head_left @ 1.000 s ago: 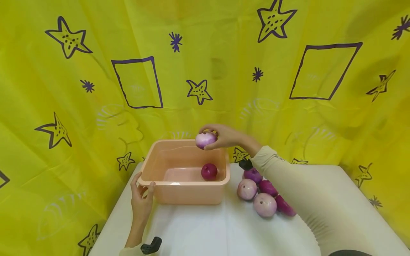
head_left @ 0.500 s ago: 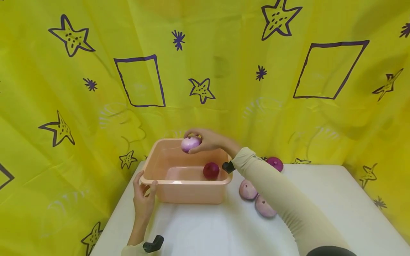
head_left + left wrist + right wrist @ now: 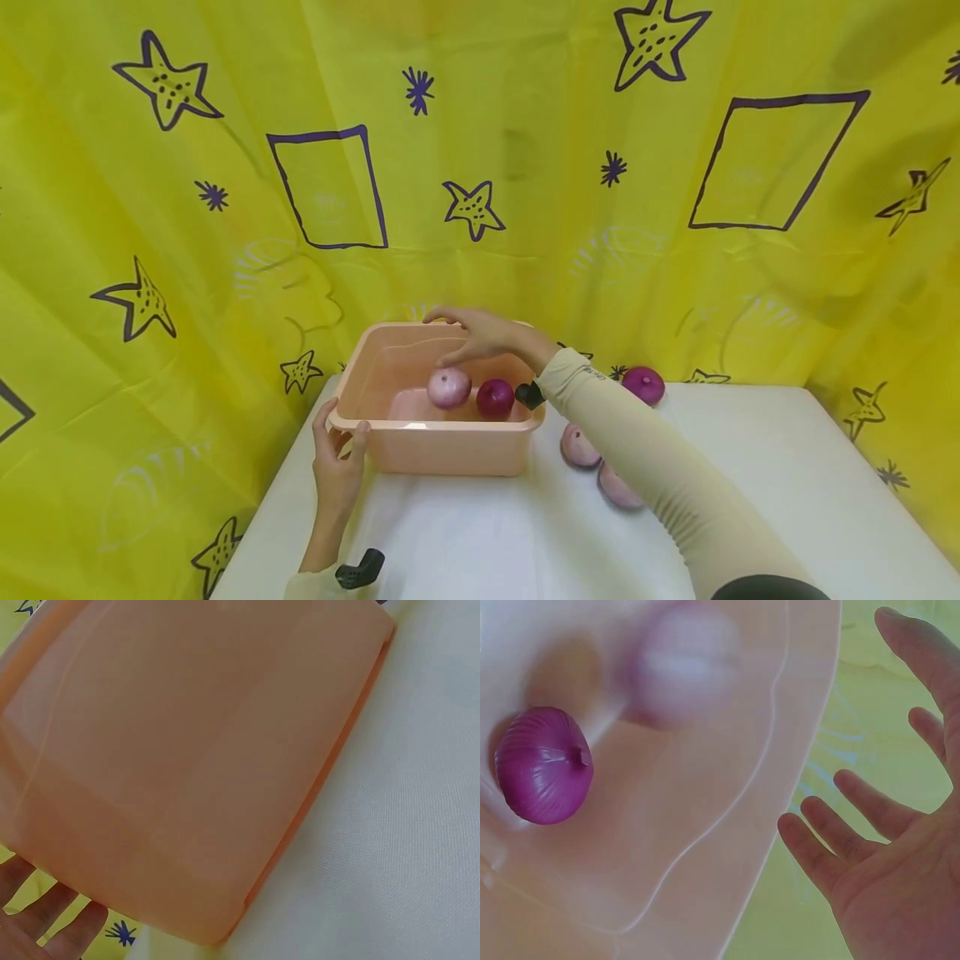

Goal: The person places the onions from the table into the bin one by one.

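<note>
Apparently mid-delivery, my right hand (image 3: pixel 483 333) spreads its fingers, gripping nothing, above a rectangular peach plastic tub (image 3: pixel 450 454); a round pale-pink onion (image 3: pixel 449 388) sits inside its walls, near a glossy magenta onion (image 3: pixel 496 399). My left hand (image 3: pixel 337 477) clasps the near-left rim. Next, I judge, calls for reaching toward another pale-pink onion (image 3: pixel 580 446) on the white table (image 3: pixel 750 450).

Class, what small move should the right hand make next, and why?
Probably reach the right hand over to a pale onion beside the tub: that hand is spread and empty, another pale onion is inside the tub, and the left hand holds the tub's near corner.
</note>
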Available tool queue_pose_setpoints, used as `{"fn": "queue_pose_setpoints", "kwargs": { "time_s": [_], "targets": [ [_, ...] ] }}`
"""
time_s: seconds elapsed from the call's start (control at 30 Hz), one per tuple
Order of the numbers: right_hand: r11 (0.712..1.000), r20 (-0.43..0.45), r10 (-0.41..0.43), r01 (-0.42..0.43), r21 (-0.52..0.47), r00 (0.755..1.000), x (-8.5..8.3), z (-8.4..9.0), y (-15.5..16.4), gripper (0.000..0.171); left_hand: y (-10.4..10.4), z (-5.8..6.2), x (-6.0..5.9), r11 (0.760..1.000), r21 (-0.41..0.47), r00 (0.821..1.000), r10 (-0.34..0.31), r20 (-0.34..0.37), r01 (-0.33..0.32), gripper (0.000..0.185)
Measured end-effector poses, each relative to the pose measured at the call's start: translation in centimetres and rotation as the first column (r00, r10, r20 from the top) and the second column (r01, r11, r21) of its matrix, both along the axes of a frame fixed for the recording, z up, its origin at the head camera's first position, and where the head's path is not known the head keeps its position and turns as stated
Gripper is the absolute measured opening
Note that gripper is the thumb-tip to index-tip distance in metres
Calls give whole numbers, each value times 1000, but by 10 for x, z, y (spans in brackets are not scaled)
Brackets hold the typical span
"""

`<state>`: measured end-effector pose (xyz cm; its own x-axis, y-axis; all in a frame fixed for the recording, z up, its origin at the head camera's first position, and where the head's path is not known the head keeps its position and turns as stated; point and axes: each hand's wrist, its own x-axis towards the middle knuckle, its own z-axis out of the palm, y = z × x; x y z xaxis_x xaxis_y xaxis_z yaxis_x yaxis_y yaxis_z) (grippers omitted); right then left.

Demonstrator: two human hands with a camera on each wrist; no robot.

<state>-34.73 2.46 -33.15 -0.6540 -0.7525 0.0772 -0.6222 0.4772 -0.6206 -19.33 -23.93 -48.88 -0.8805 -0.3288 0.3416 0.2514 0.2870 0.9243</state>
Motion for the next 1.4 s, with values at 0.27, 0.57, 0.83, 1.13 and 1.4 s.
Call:
{"fn": "queue_pose_setpoints", "kwargs": {
  "time_s": [0.27, 0.57, 0.83, 1.13, 1.4],
  "targets": [
    [1000, 13, 15, -16, 18, 1000, 4, 3, 3, 69, 2, 1, 1, 1000, -16, 1000, 10, 3, -10, 65],
    [1000, 2, 1, -1, 3, 1000, 6, 4, 21, 69, 1, 1, 1, 1000, -18, 1000, 10, 28, -10, 66],
    [998, -33, 18, -20, -56, 999, 15, 6, 62, 68, 1, 3, 3, 999, -33, 999, 26, 38, -24, 66],
    [995, -89, -78, 72, -69, 993, 40, 7, 129, 69, 1, 4, 0, 1000, -20, 1000, 12, 15, -11, 66],
    [985, -120, -171, 165, -58, 978, 61, -3, 188, 71, 1, 0, 0, 1000, -21, 1000, 17, 12, -17, 64]
  ]
}}
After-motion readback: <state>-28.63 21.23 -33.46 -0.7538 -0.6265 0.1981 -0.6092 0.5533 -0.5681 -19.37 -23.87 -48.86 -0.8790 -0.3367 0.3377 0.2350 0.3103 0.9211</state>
